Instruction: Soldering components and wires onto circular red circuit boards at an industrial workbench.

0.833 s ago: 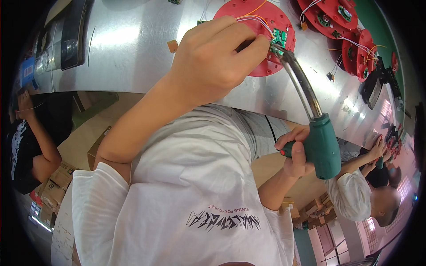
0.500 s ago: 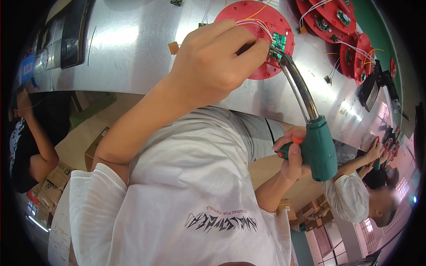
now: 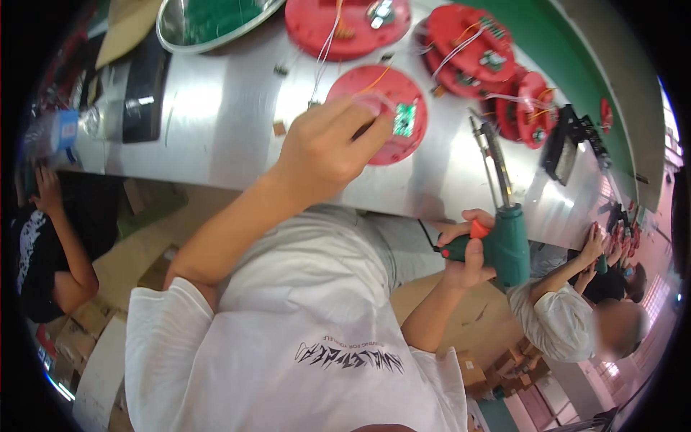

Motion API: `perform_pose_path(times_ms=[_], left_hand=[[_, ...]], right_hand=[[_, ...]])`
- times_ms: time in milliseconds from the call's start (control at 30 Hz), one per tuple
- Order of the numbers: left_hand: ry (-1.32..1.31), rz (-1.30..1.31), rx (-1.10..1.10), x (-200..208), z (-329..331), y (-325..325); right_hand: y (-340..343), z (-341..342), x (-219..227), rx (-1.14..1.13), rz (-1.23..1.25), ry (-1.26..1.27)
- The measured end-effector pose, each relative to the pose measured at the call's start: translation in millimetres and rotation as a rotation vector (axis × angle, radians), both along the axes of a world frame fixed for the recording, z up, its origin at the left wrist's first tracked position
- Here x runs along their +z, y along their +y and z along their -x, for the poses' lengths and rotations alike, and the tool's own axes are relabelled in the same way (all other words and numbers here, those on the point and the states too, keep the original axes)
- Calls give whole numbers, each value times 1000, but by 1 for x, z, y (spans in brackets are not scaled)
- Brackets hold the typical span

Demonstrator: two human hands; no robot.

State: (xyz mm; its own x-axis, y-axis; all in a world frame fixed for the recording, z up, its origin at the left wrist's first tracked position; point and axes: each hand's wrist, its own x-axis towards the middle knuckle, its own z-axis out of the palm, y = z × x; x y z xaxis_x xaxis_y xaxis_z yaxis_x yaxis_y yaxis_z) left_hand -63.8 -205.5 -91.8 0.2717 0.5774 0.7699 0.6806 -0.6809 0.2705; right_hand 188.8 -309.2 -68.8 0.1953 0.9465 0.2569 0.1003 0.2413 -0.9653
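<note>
the left hand (image 3: pixel 327 147) rests with its fingers curled and pinched together on the near edge of a red round disc (image 3: pixel 379 111) lying flat on the shiny metal counter (image 3: pixel 216 122), likely pinning it so it cannot slide; the fingertips sit just beside the small green circuit board (image 3: pixel 405 119) fixed on the disc, and what exactly they pinch is hidden under the hand. the right hand (image 3: pixel 464 248) is wrapped tight around the grip of a green soldering gun (image 3: pixel 504 237), a finger by its orange trigger, the long metal tip pointing up and away over the counter, apart from the disc, a hold that keeps the hot end clear of fingers and wires. more red discs (image 3: pixel 471 47) with coloured wires lie farther back on the counter, and a green round tray (image 3: pixel 209 18) sits at the far left. another person's hand (image 3: pixel 594 241) works at the counter's right end, and a person in black (image 3: pixel 36 245) sits at the left.
</note>
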Motion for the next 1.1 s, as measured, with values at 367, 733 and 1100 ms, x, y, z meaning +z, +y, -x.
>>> perform_pose_path(times_ms=[367, 733, 1100], left_hand=[[83, 42, -18, 12, -3, -7], [-103, 224, 140, 38, 4, -6], [397, 437, -484, 88, -5, 60]], right_hand=[[21, 2, -1, -112, 95, 381], [30, 1, -9, -197, 54, 508], [24, -2, -22, -369, -18, 618]])
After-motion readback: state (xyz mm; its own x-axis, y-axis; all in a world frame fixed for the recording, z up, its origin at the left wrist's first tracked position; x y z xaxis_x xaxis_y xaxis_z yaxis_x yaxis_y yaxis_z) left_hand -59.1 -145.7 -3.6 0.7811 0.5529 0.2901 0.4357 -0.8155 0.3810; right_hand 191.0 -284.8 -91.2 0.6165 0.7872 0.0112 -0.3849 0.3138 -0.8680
